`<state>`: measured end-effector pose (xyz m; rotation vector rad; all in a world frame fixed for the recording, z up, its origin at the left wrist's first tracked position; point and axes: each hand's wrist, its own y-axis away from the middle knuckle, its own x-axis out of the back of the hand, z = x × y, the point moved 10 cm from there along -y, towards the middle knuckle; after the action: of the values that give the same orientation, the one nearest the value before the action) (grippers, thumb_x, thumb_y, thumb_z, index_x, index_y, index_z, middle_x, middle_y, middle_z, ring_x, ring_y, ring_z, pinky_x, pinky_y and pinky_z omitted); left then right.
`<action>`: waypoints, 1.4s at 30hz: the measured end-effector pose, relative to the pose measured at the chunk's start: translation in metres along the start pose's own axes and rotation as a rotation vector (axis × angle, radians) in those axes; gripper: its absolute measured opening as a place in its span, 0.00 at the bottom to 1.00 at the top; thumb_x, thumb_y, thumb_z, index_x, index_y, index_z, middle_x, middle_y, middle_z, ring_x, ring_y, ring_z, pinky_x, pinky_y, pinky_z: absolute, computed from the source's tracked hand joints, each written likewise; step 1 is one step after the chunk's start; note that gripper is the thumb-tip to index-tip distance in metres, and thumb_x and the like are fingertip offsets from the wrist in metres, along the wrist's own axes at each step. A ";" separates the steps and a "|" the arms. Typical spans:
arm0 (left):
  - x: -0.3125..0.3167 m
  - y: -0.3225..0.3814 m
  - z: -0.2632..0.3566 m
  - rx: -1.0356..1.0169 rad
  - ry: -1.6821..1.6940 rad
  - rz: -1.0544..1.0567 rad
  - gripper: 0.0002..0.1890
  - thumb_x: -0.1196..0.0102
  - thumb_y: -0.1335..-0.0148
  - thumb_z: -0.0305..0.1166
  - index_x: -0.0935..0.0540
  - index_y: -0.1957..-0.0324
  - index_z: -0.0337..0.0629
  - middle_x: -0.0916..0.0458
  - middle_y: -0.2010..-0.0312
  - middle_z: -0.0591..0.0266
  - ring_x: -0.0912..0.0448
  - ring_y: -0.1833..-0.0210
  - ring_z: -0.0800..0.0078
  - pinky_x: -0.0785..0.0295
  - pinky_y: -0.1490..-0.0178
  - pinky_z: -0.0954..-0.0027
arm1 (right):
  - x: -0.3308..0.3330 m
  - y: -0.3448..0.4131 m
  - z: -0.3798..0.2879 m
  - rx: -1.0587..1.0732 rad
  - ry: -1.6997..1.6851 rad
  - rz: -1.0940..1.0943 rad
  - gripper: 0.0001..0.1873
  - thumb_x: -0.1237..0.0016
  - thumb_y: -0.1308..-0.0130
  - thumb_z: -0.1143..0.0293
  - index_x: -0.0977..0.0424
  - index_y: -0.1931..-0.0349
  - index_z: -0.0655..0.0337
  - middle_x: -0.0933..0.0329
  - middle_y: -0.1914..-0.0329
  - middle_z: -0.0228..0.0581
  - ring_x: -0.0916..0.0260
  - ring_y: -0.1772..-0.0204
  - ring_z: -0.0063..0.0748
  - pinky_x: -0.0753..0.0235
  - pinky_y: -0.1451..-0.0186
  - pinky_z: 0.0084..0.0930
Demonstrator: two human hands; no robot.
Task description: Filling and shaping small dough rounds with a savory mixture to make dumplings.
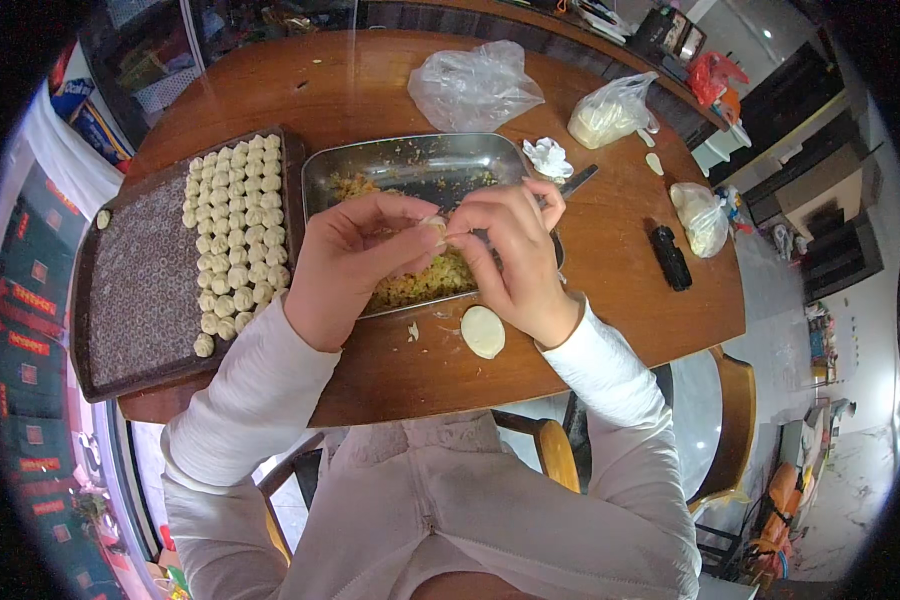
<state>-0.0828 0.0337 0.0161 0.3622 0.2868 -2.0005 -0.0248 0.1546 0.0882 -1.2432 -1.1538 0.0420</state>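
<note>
Over a metal pan (412,150) of chopped filling (427,281), my left hand (364,259) holds a small piece of dough (436,225), its underside hidden by the fingers. The fingertips of my right hand (514,251) pinch the edge of the same piece. A flat round dough wrapper (483,331) lies on the wooden table (412,386) below my right hand. On the left, a dark tray (139,277) bears rows of small pleated dumplings (238,240) along its right side, with a single one (103,219) at its far left edge.
Behind the pan lies a clear plastic bag (476,86). Bags with pale contents (611,112) (701,217), crumpled white paper (547,157), a flat utensil's end (579,180) and a black object (670,257) are on the right. A wooden chair (731,427) stands beside the table.
</note>
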 end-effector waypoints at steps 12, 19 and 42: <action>0.002 0.000 -0.001 -0.020 0.022 0.004 0.12 0.37 0.37 0.28 0.17 0.53 0.35 0.15 0.62 0.61 0.18 0.60 0.77 0.22 0.53 0.76 | 0.007 0.001 0.001 -0.005 -0.055 0.079 0.10 0.41 0.43 0.73 0.22 0.61 0.53 0.24 0.59 0.30 0.28 0.54 0.33 0.50 0.37 0.39; 0.003 -0.001 -0.001 -0.022 -0.004 0.002 0.13 0.37 0.37 0.27 0.17 0.51 0.34 0.15 0.61 0.61 0.18 0.59 0.76 0.22 0.52 0.75 | 0.009 0.000 0.003 -0.024 -0.077 0.105 0.10 0.39 0.45 0.73 0.23 0.63 0.53 0.24 0.61 0.29 0.27 0.55 0.32 0.48 0.38 0.38; 0.004 0.001 -0.002 -0.004 0.005 0.022 0.12 0.35 0.38 0.27 0.15 0.53 0.36 0.14 0.63 0.61 0.19 0.61 0.80 0.22 0.56 0.78 | 0.015 -0.002 -0.003 0.016 -0.100 0.129 0.11 0.34 0.51 0.75 0.20 0.67 0.57 0.22 0.65 0.32 0.26 0.59 0.33 0.45 0.39 0.37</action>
<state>-0.0835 0.0310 0.0133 0.3665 0.2886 -1.9778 -0.0166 0.1606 0.1001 -1.3124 -1.1554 0.2112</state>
